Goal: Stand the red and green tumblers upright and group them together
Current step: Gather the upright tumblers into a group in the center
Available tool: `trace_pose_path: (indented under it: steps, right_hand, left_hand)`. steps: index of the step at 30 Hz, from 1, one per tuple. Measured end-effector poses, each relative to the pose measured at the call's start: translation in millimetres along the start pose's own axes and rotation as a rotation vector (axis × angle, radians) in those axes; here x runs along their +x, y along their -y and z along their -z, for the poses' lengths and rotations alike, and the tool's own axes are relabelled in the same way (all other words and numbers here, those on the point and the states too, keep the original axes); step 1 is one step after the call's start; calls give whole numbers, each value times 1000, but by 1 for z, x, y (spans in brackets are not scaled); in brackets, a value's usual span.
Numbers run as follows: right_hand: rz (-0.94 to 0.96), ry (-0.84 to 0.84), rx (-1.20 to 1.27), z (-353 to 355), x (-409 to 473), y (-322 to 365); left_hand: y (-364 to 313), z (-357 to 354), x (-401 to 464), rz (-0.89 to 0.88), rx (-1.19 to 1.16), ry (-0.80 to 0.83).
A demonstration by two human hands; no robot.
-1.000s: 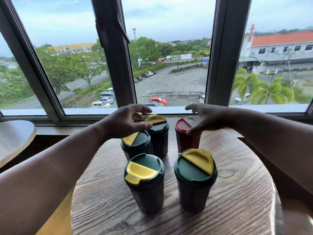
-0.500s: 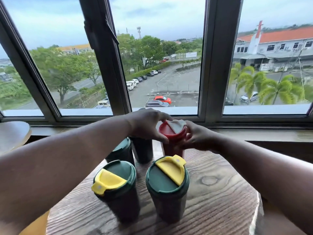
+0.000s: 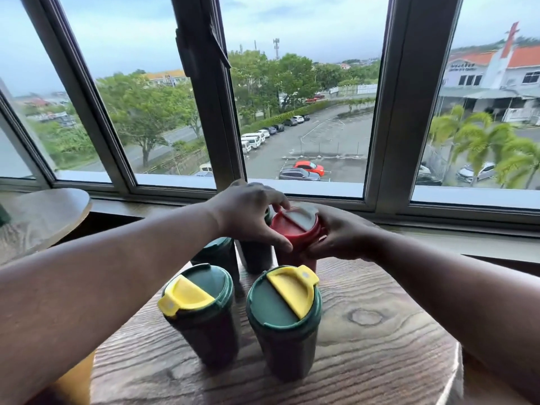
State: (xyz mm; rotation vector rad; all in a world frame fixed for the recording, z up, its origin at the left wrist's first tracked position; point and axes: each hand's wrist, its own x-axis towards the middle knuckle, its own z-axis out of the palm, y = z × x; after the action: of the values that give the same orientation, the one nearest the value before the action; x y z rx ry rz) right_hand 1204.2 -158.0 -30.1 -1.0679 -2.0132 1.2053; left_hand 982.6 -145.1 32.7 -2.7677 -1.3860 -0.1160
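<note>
A red tumbler (image 3: 295, 229) with a grey flap on its lid stands at the far side of a round wooden table (image 3: 365, 346). My left hand (image 3: 248, 217) grips its lid from the left, and my right hand (image 3: 339, 235) grips it from the right. Two green tumblers with yellow lid flaps stand upright in front, one at the left (image 3: 198, 311) and one at the right (image 3: 285, 320). Behind them stand two more green tumblers (image 3: 216, 252) (image 3: 258, 257), largely hidden under my left hand and arm.
A window frame (image 3: 391, 112) and sill run just behind the table. Part of a second wooden table (image 3: 43, 214) shows at the left. The wooden table's right half is bare wood, and its edge curves close at the front right.
Both hands have closed around the red tumbler's lid; a second ago they hovered over the back tumblers. The camera has tilted, so the scene sits lower in view.
</note>
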Motion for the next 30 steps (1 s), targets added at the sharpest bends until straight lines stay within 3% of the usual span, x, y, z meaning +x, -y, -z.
trace_pose_path:
  steps: [6,14,20,25,28,30]
  right_hand:
    - [53,60,-2,1,7,-2]
    - [-25,61,31,6,22,-22]
    - [-81,61,23,9,24,-34]
    - [-68,-153,-212,14,0,-18]
    - [123,-360,-337,11,-18,5]
    - [230,-397,-364,6,-30,21]
  left_hand:
    - [-3,0,-7,37,26,-26]
    - [-7,-1,-9,77,65,-3]
    - [-8,11,-24,95,-146,-77]
    - [-7,24,-64,157,-311,-182]
    - [-9,21,-97,230,-379,-250]
    - [-12,16,-119,276,-418,-287]
